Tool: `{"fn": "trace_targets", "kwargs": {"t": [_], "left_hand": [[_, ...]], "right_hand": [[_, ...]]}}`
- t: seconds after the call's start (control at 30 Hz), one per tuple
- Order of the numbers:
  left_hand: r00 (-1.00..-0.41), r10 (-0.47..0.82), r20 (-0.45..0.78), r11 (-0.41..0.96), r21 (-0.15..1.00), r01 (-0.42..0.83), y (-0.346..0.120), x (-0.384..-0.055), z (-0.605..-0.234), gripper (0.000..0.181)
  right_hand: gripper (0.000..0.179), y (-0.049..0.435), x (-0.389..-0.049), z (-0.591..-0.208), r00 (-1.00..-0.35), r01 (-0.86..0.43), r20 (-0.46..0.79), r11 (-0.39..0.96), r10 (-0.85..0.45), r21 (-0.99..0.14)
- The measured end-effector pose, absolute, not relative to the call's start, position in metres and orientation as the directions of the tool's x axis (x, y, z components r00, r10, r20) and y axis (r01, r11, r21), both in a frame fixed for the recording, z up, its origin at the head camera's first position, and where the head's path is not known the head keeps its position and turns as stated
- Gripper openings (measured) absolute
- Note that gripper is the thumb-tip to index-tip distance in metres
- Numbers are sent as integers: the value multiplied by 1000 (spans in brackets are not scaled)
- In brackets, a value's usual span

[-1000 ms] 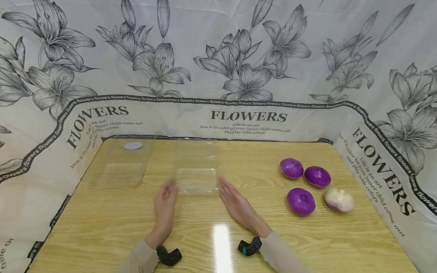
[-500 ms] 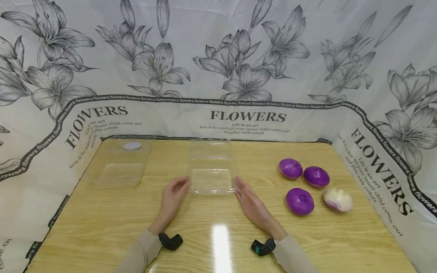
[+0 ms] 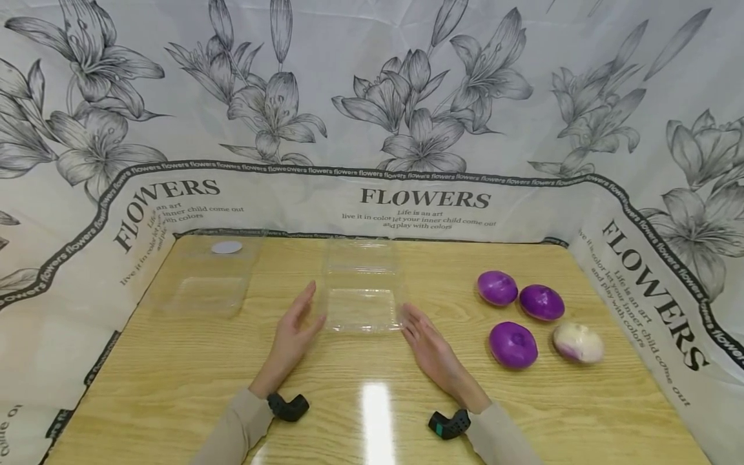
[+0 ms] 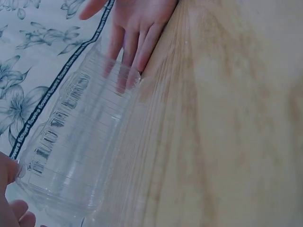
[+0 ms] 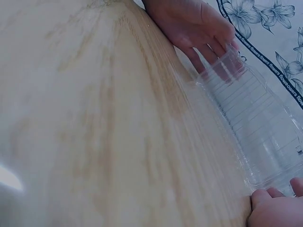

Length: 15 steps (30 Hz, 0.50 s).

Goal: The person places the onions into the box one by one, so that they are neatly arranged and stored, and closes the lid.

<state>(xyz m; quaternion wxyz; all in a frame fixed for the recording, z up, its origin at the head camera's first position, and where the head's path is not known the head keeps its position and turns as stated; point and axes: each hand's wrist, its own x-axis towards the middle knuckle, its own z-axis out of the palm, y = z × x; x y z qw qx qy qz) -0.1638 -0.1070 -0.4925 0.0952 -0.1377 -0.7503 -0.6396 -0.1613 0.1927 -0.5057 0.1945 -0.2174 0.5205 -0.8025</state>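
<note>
A clear plastic clamshell container [image 3: 361, 310] stands with its lid raised at the middle of the table, near the back. My left hand [image 3: 292, 339] is at its left side, thumb and fingers spread and straight. A thin gap seems to lie between the fingers and the plastic. Along the right side, my right hand [image 3: 433, 352] rests its extended fingers against the front corner. In the left wrist view, the right hand's fingers show through the ribbed wall of the container [image 4: 80, 127]. Neither hand grips anything.
Another clear clamshell container [image 3: 212, 297] with a white oval label [image 3: 227, 247] lies open at the back left. Several purple turnips [image 3: 513, 345] sit at the right, including a mostly white one [image 3: 578, 343]. A printed cloth [image 3: 424, 206] hangs behind the table.
The middle container moved right, with both hands beside it, then stopped. Since then my left fingers have straightened and spread, while the right hand has stayed at the container's side.
</note>
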Motion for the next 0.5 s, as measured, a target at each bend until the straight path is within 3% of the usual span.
{"fn": "trace_targets", "kwargs": {"t": [0.1, 0.27, 0.5], "left_hand": [[-937, 126, 326, 208, 915, 346, -107, -160, -488, 53], [-930, 174, 324, 186, 917, 354, -107, -160, -487, 48], [-931, 202, 304, 180, 923, 340, -109, -161, -490, 50]], "right_hand": [[58, 193, -160, -504, -836, 91, 134, -376, -532, -922], [60, 195, -160, -497, -851, 100, 102, -349, -516, -932], [59, 213, -158, -469, -927, -7, 61, -148, -370, -989]]}}
